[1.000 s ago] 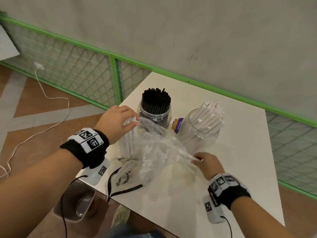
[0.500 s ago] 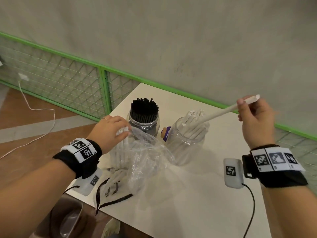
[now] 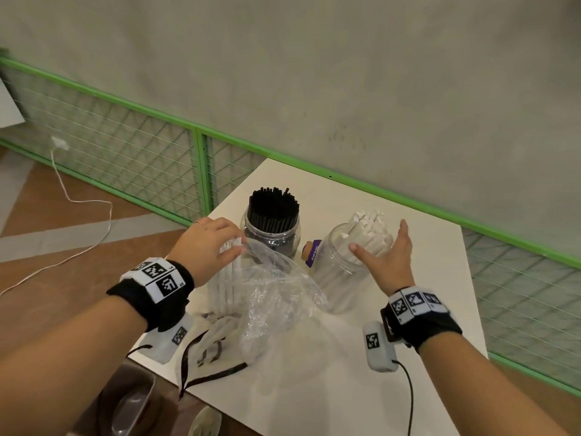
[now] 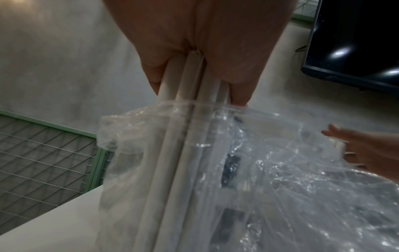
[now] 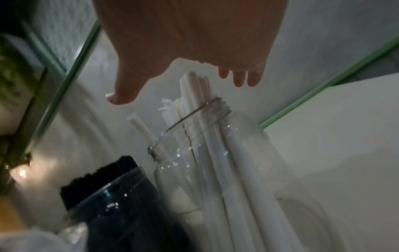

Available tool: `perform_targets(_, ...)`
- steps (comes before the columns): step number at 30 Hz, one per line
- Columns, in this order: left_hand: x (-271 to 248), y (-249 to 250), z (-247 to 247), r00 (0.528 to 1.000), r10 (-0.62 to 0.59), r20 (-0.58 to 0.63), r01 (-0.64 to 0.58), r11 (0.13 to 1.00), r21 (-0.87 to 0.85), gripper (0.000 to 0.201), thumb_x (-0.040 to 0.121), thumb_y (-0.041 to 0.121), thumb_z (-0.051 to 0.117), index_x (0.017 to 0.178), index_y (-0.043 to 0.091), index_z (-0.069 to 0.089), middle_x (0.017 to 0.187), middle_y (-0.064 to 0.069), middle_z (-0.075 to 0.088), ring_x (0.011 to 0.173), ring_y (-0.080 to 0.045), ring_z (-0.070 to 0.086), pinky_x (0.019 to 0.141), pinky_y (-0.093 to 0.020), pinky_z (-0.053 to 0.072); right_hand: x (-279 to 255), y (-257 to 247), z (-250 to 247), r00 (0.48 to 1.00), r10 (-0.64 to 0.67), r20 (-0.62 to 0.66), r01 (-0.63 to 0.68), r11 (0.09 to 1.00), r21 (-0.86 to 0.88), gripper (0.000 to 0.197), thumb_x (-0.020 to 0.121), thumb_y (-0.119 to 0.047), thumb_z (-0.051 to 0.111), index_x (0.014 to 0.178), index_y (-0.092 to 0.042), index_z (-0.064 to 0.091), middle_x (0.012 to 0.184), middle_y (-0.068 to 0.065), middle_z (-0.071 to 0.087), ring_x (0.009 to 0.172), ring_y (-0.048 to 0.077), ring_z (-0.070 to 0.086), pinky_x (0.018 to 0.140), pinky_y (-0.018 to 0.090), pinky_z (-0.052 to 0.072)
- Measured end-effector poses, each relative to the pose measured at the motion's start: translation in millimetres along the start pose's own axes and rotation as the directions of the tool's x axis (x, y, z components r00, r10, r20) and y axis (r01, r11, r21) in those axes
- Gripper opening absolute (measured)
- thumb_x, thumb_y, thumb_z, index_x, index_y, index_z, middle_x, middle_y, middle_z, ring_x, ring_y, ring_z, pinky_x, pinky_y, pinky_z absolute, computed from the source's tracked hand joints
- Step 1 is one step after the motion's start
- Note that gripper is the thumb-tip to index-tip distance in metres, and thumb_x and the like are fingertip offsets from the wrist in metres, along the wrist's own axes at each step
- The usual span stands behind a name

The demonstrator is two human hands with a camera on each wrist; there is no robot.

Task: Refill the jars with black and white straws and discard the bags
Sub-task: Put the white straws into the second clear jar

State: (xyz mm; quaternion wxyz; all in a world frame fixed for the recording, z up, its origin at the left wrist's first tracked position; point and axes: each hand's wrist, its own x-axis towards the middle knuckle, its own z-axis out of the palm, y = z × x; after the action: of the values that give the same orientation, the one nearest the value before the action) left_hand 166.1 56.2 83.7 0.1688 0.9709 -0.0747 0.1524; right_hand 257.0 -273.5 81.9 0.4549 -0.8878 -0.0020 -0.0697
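My left hand (image 3: 207,243) grips the tops of a bundle of white straws (image 3: 228,278) that stands upright inside a crumpled clear plastic bag (image 3: 276,297); in the left wrist view the white straws (image 4: 185,136) run down from my fingers into the bag (image 4: 270,179). Behind it stands a clear jar of black straws (image 3: 273,221). To its right is a clear jar of white straws (image 3: 352,259). My right hand (image 3: 388,256) hovers open and empty at that jar's near right side, fingers spread; from the right wrist, the jar's mouth (image 5: 194,122) lies just below my right hand (image 5: 187,71).
A small purple-labelled corked bottle (image 3: 312,253) lies between the jars. A flat bag with black trim (image 3: 207,357) lies at the white table's (image 3: 408,388) near left edge. A bin (image 3: 125,401) stands on the floor below. A green mesh fence (image 3: 125,152) runs behind.
My right hand drew one white straw from the bag, carried it up and right to the white-straw jar, and now is open and empty beside the jar. The left hand kept its grip.
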Motion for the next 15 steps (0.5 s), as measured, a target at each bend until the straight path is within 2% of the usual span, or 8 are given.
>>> perform_targets(2, 1, 2, 0, 1.0, 0.007, -0.009, -0.007, 1.0, -0.004, 0.052, 0.08, 0.059, 0.03, 0.098, 0.027, 0.067, 0.104, 0.007, 0.064, 0.084, -0.009, 0.04, 0.082, -0.025, 0.029, 15, -10, 10, 0.996, -0.091, 0.018, 0.092, 0.994, -0.061, 0.122, 0.061, -0.048, 0.085, 0.151, -0.017, 0.008, 0.158, 0.006, 0.016, 0.145, 0.021, 0.017, 0.118, 0.037, 0.02)
perform_targets(4, 2, 3, 0, 1.0, 0.007, -0.01, -0.007, 1.0, -0.004, 0.052, 0.08, 0.058, 0.03, 0.098, 0.027, 0.067, 0.104, 0.007, 0.064, 0.083, -0.01, 0.041, 0.081, -0.025, 0.028, 35, -18, 21, 0.988, -0.138, 0.064, 0.148, 0.972, -0.182, 0.12, 0.059, -0.052, 0.085, 0.15, -0.022, 0.013, 0.156, 0.008, 0.019, 0.144, 0.024, 0.019, 0.117, 0.041, 0.023)
perform_targets(5, 2, 3, 0, 1.0, 0.002, -0.008, -0.002, 1.0, -0.001, 0.052, 0.079, 0.059, 0.03, 0.098, 0.028, 0.067, 0.105, 0.008, 0.064, 0.084, -0.011, 0.043, 0.08, -0.025, 0.028, 43, -20, 25, 0.985, -0.14, 0.098, 0.16, 0.956, -0.247, 0.114, 0.06, -0.052, 0.084, 0.149, -0.023, 0.019, 0.154, 0.009, 0.024, 0.141, 0.026, 0.024, 0.116, 0.043, 0.027)
perform_targets(7, 2, 2, 1, 1.0, -0.011, -0.007, 0.011, 1.0, 0.002, 0.051, 0.079, 0.059, 0.03, 0.098, 0.029, 0.067, 0.105, 0.009, 0.064, 0.085, -0.012, 0.045, 0.079, -0.025, 0.028, 54, -22, 35, 0.98, -0.162, 0.119, 0.192, 0.932, -0.309, 0.089, 0.064, -0.045, 0.083, 0.14, -0.022, 0.041, 0.141, 0.011, 0.04, 0.129, 0.032, 0.04, 0.109, 0.042, 0.035)
perform_targets(9, 2, 3, 2, 1.0, -0.006, -0.009, 0.006, 1.0, -0.004, 0.05, 0.08, 0.059, 0.031, 0.097, 0.03, 0.067, 0.104, 0.01, 0.064, 0.084, -0.011, 0.043, 0.078, -0.025, 0.027, 60, -21, 38, 0.97, -0.233, 0.068, 0.242, 0.917, -0.317, 0.061, 0.069, -0.032, 0.08, 0.123, -0.017, 0.058, 0.126, 0.011, 0.052, 0.115, 0.033, 0.05, 0.1, 0.038, 0.038)
perform_targets(11, 3, 2, 2, 1.0, -0.006, -0.014, 0.006, 1.0, -0.005, 0.049, 0.08, 0.059, 0.031, 0.097, 0.029, 0.066, 0.104, 0.01, 0.064, 0.083, -0.011, 0.043, 0.077, -0.025, 0.028, 66, -25, 39, 0.955, -0.293, 0.039, 0.292, 0.911, -0.291, 0.044, 0.071, -0.026, 0.078, 0.112, -0.015, 0.065, 0.115, 0.01, 0.059, 0.107, 0.033, 0.053, 0.094, 0.036, 0.039)
perform_targets(13, 4, 1, 3, 1.0, -0.009, -0.02, 0.009, 1.0, -0.002, 0.048, 0.08, 0.059, 0.031, 0.096, 0.03, 0.066, 0.104, 0.011, 0.064, 0.083, -0.01, 0.041, 0.077, -0.025, 0.027, 72, -30, 37, 0.941, -0.337, 0.028, 0.334, 0.91, -0.246, 0.037, 0.072, -0.023, 0.077, 0.107, -0.015, 0.067, 0.11, 0.009, 0.062, 0.104, 0.032, 0.055, 0.092, 0.038, 0.042)
perform_targets(15, 4, 0, 4, 1.0, -0.015, -0.018, 0.015, 1.0, 0.003, 0.047, 0.081, 0.059, 0.031, 0.096, 0.031, 0.065, 0.105, 0.012, 0.063, 0.083, -0.009, 0.039, 0.076, -0.024, 0.027, 76, -29, 36, 0.943, -0.33, 0.048, 0.332, 0.911, -0.244, 0.042, 0.073, -0.026, 0.078, 0.111, -0.015, 0.066, 0.114, 0.009, 0.06, 0.109, 0.034, 0.054, 0.094, 0.039, 0.042)
